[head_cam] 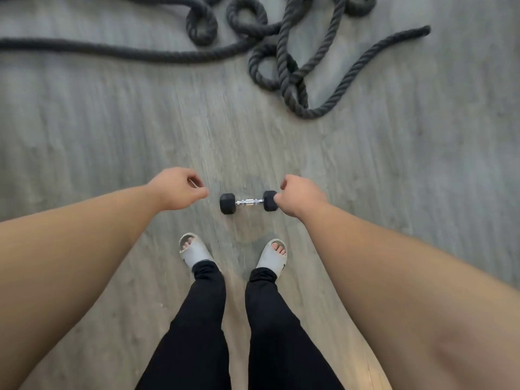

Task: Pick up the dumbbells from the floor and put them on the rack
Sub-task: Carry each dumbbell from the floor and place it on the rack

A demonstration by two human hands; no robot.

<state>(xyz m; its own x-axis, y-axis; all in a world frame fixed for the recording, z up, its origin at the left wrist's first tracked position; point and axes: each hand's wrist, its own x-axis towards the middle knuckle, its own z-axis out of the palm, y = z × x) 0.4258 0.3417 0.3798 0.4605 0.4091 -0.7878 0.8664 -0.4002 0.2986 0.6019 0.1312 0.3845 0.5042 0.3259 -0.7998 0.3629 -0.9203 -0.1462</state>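
Observation:
One small dumbbell point(248, 202) with black hexagonal heads and a chrome handle lies on the grey wood floor, just ahead of my feet. My left hand point(177, 188) hovers to its left, fingers loosely curled, holding nothing. My right hand point(299, 197) hangs over the dumbbell's right head and partly covers it, fingers curled downward; it grips nothing that I can see. No rack is in view.
A thick dark battle rope point(284, 52) lies in loops and tangles across the floor at the top, its strands running far left and right. My feet in pale slides point(197, 250) stand just behind the dumbbell.

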